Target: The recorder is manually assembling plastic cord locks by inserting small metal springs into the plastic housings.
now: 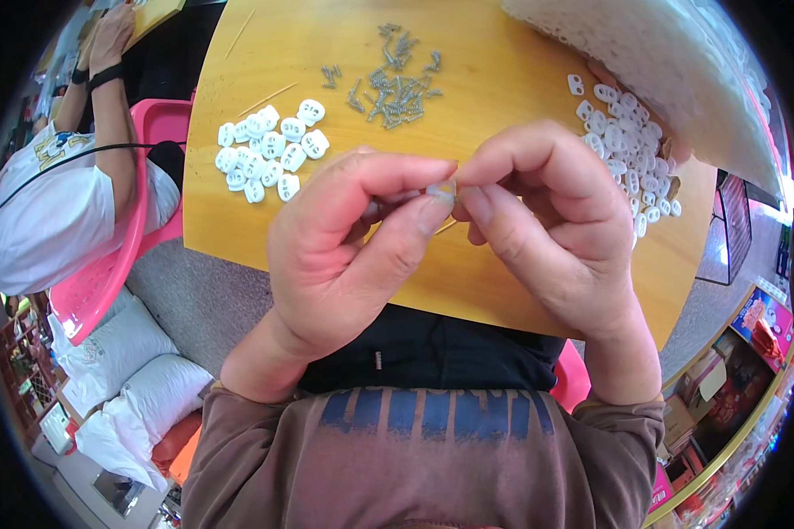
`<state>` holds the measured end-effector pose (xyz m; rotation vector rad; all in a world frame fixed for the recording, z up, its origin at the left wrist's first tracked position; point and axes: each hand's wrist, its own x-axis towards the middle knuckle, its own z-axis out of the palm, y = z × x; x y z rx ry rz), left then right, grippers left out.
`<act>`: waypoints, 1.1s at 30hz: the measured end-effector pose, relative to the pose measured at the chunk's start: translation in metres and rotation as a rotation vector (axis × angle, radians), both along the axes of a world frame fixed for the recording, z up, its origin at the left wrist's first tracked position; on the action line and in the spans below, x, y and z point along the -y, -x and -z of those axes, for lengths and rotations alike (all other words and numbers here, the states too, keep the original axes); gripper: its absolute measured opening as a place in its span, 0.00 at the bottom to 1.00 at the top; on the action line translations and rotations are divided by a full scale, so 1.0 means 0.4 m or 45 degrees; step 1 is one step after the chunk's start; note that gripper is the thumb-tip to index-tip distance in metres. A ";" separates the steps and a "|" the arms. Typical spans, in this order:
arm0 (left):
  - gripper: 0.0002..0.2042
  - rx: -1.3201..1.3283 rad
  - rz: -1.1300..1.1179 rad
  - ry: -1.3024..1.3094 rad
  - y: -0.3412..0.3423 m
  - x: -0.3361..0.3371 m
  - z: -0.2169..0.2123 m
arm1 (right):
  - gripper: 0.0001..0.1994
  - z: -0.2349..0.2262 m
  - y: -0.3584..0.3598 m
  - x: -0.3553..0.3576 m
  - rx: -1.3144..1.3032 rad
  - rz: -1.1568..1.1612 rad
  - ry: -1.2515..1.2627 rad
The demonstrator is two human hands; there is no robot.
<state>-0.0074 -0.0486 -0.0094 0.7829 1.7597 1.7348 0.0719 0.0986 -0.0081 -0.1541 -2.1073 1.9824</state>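
In front of my chest, above the near part of the table, both hands meet fingertip to fingertip. A small whitish plastic piece [442,189] is pinched between the thumb and forefinger of my left hand [344,242], mostly covered by them. The thumb and forefinger of my right hand [565,216] are pressed together against its right end; what they grip is hidden. Beyond the hands lies a loose heap of small metal springs [399,95]. White two-holed plastic cord locks [272,144] are grouped left of my left hand. More white plastic pieces [622,132] spread past my right hand.
Thin wooden sticks [269,99] lie on the yellow table [494,79]. A large translucent bag [670,62] bulges over the far right corner. At the left, another person in a white shirt [79,198] sits on a pink chair [137,220]. White sacks [123,353] rest on the floor.
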 end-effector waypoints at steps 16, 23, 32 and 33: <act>0.15 -0.065 0.063 -0.074 0.003 -0.001 0.011 | 0.04 -0.006 -0.001 -0.001 0.015 0.008 0.290; 0.15 -0.253 0.063 -0.014 0.005 0.002 0.006 | 0.05 -0.005 -0.002 0.000 -0.031 -0.028 0.156; 0.15 0.108 -0.011 -0.111 0.001 0.004 0.008 | 0.08 -0.007 -0.006 0.005 0.045 0.022 0.327; 0.14 0.110 -0.006 -0.106 0.003 0.006 0.005 | 0.08 -0.008 -0.006 0.003 0.045 0.018 0.328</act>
